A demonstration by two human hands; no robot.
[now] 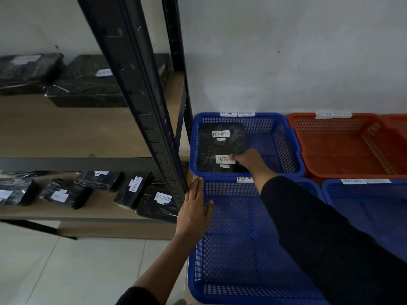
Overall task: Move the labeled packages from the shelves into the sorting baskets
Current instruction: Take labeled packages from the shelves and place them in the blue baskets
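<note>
Two black wrapped packages [220,148], white RETURN labels, in blue basket [286,137].

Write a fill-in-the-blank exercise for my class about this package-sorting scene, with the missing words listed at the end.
1. The right hand sets a package labeled ____ into the far blue basket.
2. The left hand rests on the near basket, whose colour is ____.
3. The basket right of the far blue one is ____ in colour.
4. The far blue basket holds ____ packages.

Missing words: RETURN; blue; orange; two
</note>
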